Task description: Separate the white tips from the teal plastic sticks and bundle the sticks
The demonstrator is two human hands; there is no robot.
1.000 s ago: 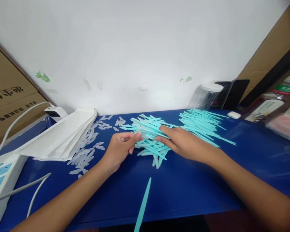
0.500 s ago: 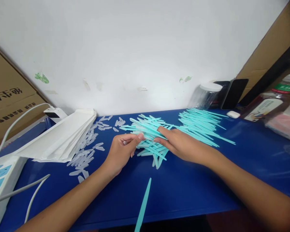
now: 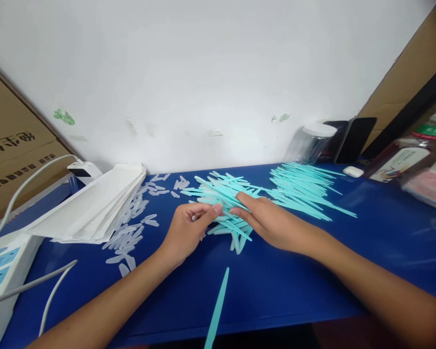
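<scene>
My right hand (image 3: 259, 211) is closed on thin turquoise plastic sticks (image 3: 218, 190), which point up and left over a loose pile. How many it holds I cannot make out. Just left of it, my left hand (image 3: 194, 225) pinches with thumb and forefinger at the near side of those sticks; what lies between the fingertips is hidden. Beneath both hands spreads a tangled pile of turquoise sticks (image 3: 241, 228), some with whitish sleeves. Small translucent sleeves (image 3: 129, 235) lie scattered left of my left hand. One lone tapered stick (image 3: 218, 305) lies at the table's front edge.
A second heap of turquoise sticks (image 3: 301, 189) lies to the right on the blue table (image 3: 283, 291). White paper bags (image 3: 94, 208), a power strip (image 3: 7, 271) and cables are on the left. A lidded jar (image 3: 312, 143), phone (image 3: 355, 140) and bottle (image 3: 403, 155) stand at the back right.
My left thumb and forefinger have shifted slightly right, closer to my right hand. The right hand keeps its hold on the sticks, and the view has drifted a little.
</scene>
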